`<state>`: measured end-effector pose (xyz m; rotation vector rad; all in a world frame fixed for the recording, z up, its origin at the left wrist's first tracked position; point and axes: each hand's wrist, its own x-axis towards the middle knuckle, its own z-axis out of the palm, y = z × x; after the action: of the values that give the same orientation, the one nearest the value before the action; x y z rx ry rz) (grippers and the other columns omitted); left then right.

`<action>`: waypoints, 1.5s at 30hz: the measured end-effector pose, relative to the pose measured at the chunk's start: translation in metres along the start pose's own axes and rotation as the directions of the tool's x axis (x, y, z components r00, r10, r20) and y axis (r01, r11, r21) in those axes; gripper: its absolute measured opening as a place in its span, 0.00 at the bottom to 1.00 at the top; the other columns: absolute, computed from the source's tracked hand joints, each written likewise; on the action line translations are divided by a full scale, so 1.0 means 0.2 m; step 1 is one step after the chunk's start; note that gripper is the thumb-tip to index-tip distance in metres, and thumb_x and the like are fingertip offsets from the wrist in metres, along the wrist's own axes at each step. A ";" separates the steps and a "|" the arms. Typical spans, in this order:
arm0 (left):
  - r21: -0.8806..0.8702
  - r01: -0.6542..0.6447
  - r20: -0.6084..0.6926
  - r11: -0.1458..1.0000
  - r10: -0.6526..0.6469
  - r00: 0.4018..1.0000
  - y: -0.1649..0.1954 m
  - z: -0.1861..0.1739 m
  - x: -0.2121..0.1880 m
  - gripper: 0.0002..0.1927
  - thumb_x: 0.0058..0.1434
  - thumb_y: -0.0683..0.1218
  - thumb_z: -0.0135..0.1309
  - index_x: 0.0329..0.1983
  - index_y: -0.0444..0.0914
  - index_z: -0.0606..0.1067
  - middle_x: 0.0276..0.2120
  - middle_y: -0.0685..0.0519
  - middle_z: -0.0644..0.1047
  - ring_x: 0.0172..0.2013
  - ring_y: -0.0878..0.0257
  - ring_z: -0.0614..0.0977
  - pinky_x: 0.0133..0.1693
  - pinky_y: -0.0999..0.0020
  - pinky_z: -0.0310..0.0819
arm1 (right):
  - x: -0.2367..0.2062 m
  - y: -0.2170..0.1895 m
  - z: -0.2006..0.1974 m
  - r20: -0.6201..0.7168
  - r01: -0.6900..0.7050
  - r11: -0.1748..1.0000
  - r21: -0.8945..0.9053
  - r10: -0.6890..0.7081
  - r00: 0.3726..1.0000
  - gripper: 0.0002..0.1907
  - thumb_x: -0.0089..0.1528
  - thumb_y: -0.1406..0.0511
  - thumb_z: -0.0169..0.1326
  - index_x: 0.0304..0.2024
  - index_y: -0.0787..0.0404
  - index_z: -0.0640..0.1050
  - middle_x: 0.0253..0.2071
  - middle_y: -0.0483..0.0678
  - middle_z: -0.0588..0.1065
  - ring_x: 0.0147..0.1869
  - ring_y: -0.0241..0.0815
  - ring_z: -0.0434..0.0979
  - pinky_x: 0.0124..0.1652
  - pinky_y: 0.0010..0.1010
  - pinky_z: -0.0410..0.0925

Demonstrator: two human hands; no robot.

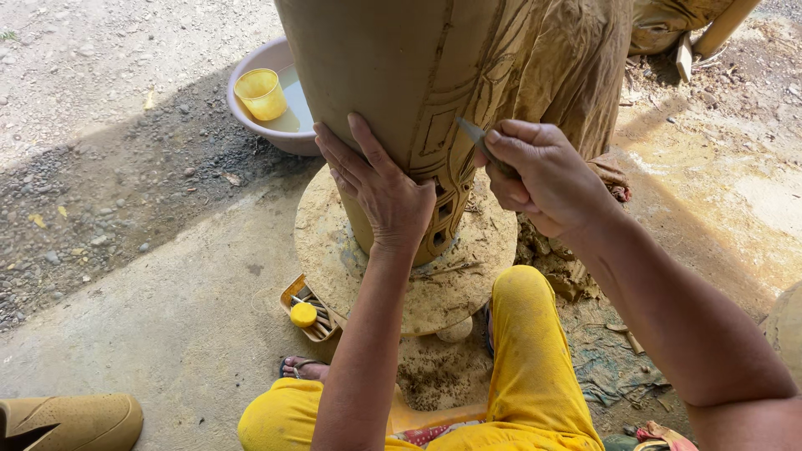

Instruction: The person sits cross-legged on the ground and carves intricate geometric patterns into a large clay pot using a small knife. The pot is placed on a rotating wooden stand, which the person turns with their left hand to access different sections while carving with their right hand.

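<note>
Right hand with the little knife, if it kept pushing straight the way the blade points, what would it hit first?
The right hand aims its carving blade up and left into the tall clay vase. The tip already looks to be at the carved wall, so the vase comes first, though depth is hard to judge.

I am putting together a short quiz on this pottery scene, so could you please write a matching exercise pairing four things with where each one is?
Things:
1. left hand
2. carving blade
3. yellow cup
4. yellow ball

Places:
A. in the small tray of tools on the ground
B. flat against the wall of the tall clay vase
C. in the right hand, tip at the carved pattern
D. in the basin of water

Pairs: 1-B, 2-C, 3-D, 4-A
</note>
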<state>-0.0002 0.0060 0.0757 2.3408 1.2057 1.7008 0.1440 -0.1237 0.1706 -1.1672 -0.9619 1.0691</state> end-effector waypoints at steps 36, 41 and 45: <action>0.018 0.041 0.049 0.999 -0.042 0.998 -0.02 0.02 -0.01 0.69 0.46 0.43 0.68 0.77 0.45 0.29 0.74 0.30 0.35 0.75 0.30 0.40 0.68 0.26 0.46 | 0.03 -0.05 0.00 0.008 -0.032 0.996 0.083 0.032 0.999 0.14 0.73 0.65 0.44 0.36 0.67 0.73 0.14 0.40 0.62 0.14 0.27 0.55 0.15 0.21 0.53; 0.007 0.037 0.021 0.999 -0.037 0.999 -0.03 0.03 -0.02 0.67 0.48 0.43 0.67 0.78 0.45 0.30 0.75 0.30 0.36 0.76 0.31 0.41 0.70 0.27 0.43 | 0.04 -0.10 0.02 0.007 -0.065 0.996 0.054 0.064 0.998 0.13 0.71 0.67 0.45 0.35 0.68 0.73 0.14 0.41 0.62 0.13 0.28 0.54 0.15 0.22 0.50; 0.027 0.084 0.038 0.996 -0.084 0.996 -0.03 0.05 -0.02 0.67 0.45 0.43 0.65 0.78 0.44 0.32 0.75 0.30 0.38 0.76 0.31 0.43 0.71 0.28 0.42 | 0.06 -0.15 0.04 -0.007 -0.140 0.990 -0.025 0.140 0.990 0.12 0.70 0.67 0.45 0.34 0.67 0.73 0.12 0.41 0.60 0.12 0.29 0.52 0.14 0.22 0.48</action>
<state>0.0041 0.0113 0.0669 2.2903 1.3064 1.6161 0.1438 -0.1128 0.2022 -1.2729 -0.9024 1.1683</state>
